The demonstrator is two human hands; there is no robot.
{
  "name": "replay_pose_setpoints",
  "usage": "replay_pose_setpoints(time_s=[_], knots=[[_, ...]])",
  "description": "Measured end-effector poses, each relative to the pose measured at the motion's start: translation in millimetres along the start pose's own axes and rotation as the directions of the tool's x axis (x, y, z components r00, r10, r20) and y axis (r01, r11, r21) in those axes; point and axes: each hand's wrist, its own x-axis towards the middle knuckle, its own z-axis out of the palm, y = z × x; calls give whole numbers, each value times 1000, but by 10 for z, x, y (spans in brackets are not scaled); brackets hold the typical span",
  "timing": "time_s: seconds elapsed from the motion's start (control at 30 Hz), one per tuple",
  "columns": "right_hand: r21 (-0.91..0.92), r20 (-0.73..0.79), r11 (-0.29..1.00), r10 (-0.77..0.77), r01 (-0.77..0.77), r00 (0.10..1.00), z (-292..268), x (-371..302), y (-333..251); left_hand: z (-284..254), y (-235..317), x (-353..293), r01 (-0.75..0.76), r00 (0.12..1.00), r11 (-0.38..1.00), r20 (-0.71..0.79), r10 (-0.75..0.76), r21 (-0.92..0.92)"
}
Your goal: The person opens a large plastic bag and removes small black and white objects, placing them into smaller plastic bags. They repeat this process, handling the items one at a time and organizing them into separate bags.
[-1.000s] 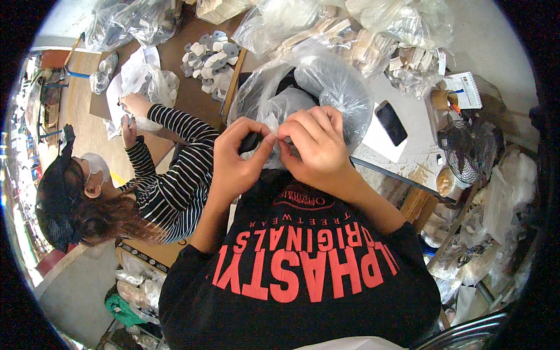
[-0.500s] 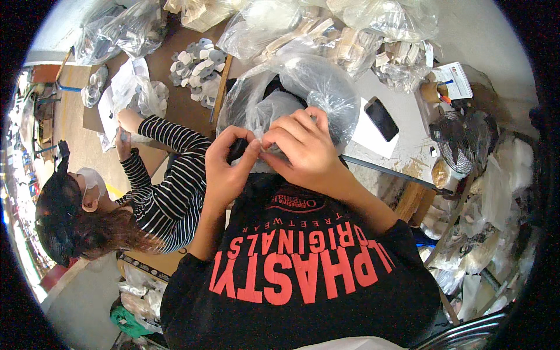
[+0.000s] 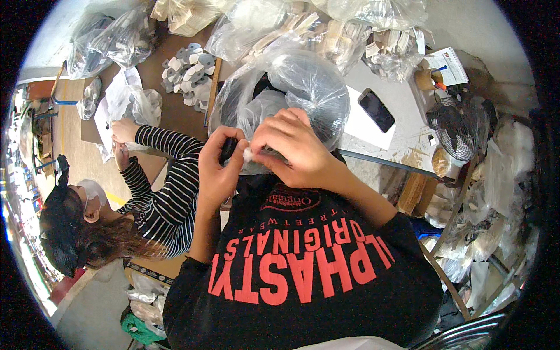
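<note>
Both my hands meet in front of my chest, closed, over the near edge of a large clear plastic bag (image 3: 318, 87). My left hand (image 3: 219, 169) curls around a small black object (image 3: 228, 150), whose kind I cannot make out. Between the fingertips of the two hands is a small white piece (image 3: 248, 155), soft-looking and partly hidden. The right hand (image 3: 294, 149) pinches it from the other side, fingers bent and pressed together. The bag bulges open beyond my hands, with more crumpled plastic inside.
At my left a person in a striped sleeve (image 3: 169, 140) handles a plastic bag (image 3: 140, 105). Grey and white pieces (image 3: 189, 73) lie piled on the brown table. To the right are a phone (image 3: 377, 111), a fan (image 3: 452, 131) and a pen cup (image 3: 429, 80). Filled bags line the back.
The white piece between my fingertips shows more plainly now. My hands have drawn slightly left, and the whole scene has shifted a little in view. The person at left has barely moved.
</note>
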Motion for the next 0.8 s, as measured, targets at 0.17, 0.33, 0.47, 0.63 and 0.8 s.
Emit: replay_pose_setpoints(time_s=[0.17, 0.33, 0.47, 0.63, 0.8], knots=[[79, -121, 996, 50, -41, 991, 84, -31, 45, -57, -10, 13, -21, 996, 984, 82, 36, -175], [59, -180, 998, -8, 19, 984, 53, 11, 50, -25, -20, 11, -39, 995, 955, 73, 63, -293], [64, -215, 996, -51, 66, 975, -6, 106, 4, 18, -19, 53, -129, 990, 985, 37, 134, -118], [56, -203, 983, -159, 174, 966, -116, 231, 4, 62, 27, 89, -228, 973, 973, 47, 226, 34], [262, -178, 956, -87, 133, 980, -86, 221, 97, 125, 98, 158, -375, 927, 922, 14, 376, 93]])
